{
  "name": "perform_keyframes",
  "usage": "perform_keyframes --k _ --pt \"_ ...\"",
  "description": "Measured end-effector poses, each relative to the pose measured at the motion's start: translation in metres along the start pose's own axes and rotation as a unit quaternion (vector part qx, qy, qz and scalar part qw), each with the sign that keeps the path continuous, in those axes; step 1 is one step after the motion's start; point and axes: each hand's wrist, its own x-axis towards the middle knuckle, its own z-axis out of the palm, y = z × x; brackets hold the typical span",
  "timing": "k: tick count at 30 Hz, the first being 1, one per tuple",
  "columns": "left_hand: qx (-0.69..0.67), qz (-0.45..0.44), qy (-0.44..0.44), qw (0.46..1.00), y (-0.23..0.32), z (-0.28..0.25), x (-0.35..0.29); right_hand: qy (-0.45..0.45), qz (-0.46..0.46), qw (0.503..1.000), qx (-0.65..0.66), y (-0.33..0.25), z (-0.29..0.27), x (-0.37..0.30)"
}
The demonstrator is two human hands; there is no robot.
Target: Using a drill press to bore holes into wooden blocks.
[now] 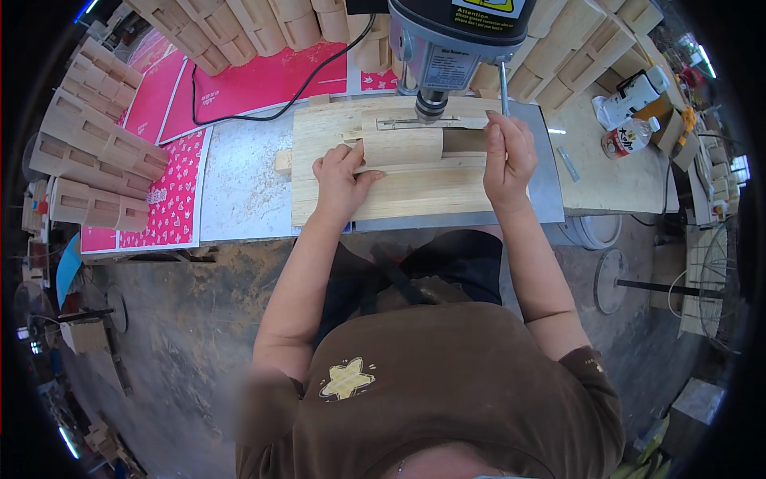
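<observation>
A pale wooden block with a rounded top (407, 147) lies in a wooden jig (431, 191) under the drill press (447, 60). My left hand (341, 177) grips the block's left end, the thumb along its near edge and the fingers bent over its end. The chuck (431, 105) hangs just beyond the block; whether a bit touches wood cannot be made out. My right hand (511, 156) is closed around the lower end of the press's metal lever (503, 89), to the right of the chuck. A slotted metal strip (399, 124) runs along the jig's far side.
Stacked wooden blocks with recesses (100, 144) stand at the left, with more along the back. A black cable (263, 117) crosses pink sheets (263, 84). Wood dust covers the white board (247, 176). A bottle (629, 137) and a small ruler-like strip (568, 164) lie at the right.
</observation>
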Motion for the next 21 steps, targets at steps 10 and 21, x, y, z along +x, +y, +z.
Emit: perform_keyframes --k 10,21 --pt "0.033 -0.006 0.01 0.999 -0.001 -0.002 -0.006 -0.029 -0.103 0.993 -0.054 -0.012 -0.017 0.146" --pt "-0.012 0.003 -0.005 1.0 0.017 0.02 0.003 -0.137 0.043 0.989 -0.039 -0.036 -0.04 0.124"
